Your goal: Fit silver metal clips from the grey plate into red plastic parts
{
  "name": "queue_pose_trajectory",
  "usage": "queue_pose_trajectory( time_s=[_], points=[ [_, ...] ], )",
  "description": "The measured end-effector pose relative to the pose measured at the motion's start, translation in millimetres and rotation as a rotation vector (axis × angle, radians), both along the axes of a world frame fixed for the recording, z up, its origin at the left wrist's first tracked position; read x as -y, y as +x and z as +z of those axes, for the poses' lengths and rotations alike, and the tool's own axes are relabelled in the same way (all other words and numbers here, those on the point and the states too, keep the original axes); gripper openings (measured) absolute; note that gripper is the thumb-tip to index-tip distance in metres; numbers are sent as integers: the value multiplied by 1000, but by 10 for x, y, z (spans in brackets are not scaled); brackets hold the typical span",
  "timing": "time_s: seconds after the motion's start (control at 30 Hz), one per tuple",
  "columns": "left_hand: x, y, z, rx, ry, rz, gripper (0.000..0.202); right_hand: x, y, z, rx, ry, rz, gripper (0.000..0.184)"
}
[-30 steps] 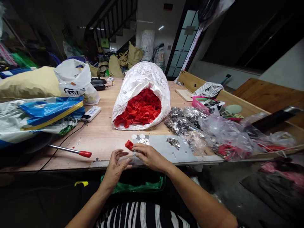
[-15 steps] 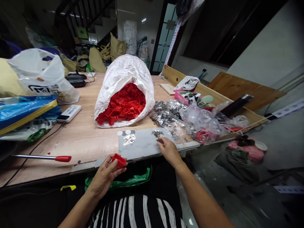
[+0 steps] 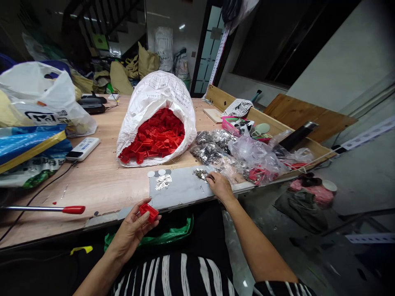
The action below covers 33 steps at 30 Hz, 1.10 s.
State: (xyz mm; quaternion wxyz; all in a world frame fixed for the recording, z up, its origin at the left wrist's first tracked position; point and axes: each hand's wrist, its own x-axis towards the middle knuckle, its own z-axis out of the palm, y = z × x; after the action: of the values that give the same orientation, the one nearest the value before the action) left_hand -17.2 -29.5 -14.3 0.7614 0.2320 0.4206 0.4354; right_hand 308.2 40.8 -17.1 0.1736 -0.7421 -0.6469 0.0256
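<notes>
My left hand [image 3: 137, 224] is closed on a small red plastic box-like part [image 3: 149, 212], its hollow side facing up, just in front of the table edge. Over the right end of a grey mat [image 3: 182, 187], my right hand [image 3: 220, 186] has its fingertips pinched together beside a small pile of dark metal pieces [image 3: 200, 174]. Whether a piece sits between those fingertips is too small to make out. A second pile, of flat shiny silver pieces [image 3: 163, 181], lies on the mat's left side. Behind the mat, a white woven sack [image 3: 166, 88] lies open, full of similar red parts [image 3: 160, 135].
Plastic bags of metal pieces [image 3: 212, 152] and a pink basket [image 3: 230, 125] stand right of the sack. To the left are a lever with a red handle [image 3: 73, 209], a white power strip [image 3: 83, 149] and a white plastic bag [image 3: 46, 98]. Green plastic [image 3: 173, 234] hangs below the table edge.
My right hand has shifted slightly, its fingertips now at the right side of the dark metal pile. The red part in my left hand has tipped so its hollow shows more. The view has turned slightly right.
</notes>
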Motion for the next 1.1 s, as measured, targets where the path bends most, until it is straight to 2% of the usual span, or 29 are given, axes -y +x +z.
queue_pose_trajectory(
  time_s=[0.27, 0.53, 0.77, 0.93, 1.1],
  points=[
    [2, 21, 8, -45, 10, 10, 63, 70, 32, 38, -82, 9, 52, 13],
    [-11, 21, -37, -53, 3, 52, 65, 107, 70, 62, -59, 6, -20, 20],
    [-10, 24, -64, -62, 5, 51, 63, 136, -3, 30, -55, -27, -16, 10],
    [-7, 25, -67, -72, 6, 64, 62, 145, -28, 5, 28, -36, -43, 9],
    [-6, -1, -77, -84, 18, 53, 62, 177, -15, 51, 54, -14, -82, 10]
  ],
)
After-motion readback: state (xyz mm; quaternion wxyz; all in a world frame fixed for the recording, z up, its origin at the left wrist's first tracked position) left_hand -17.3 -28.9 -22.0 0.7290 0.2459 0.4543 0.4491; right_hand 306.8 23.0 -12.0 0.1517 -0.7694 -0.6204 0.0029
